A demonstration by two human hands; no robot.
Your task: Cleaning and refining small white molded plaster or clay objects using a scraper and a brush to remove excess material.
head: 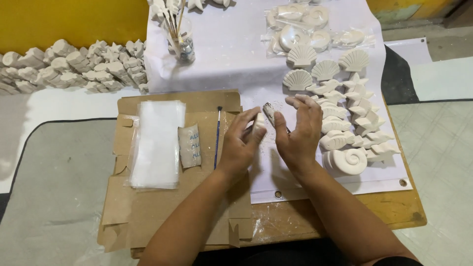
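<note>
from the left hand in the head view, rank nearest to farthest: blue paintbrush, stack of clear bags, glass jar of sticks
1. blue paintbrush, just left of the left hand, on the cardboard.
2. stack of clear bags, farther left.
3. glass jar of sticks, far up the table.

The left hand (241,143) hides most of a small white piece (259,123), perhaps plaster. The right hand (298,130) covers the tool's (270,113) handle. White figures (197,4) are cut off by the top edge.

A stack of clear plastic bags (156,143) lies on flattened cardboard (148,207), a blue-handled brush (217,135) beside it. White plaster shells (325,70) (fan-shaped) and fish (336,142) crowd the white sheet (231,54).
</note>
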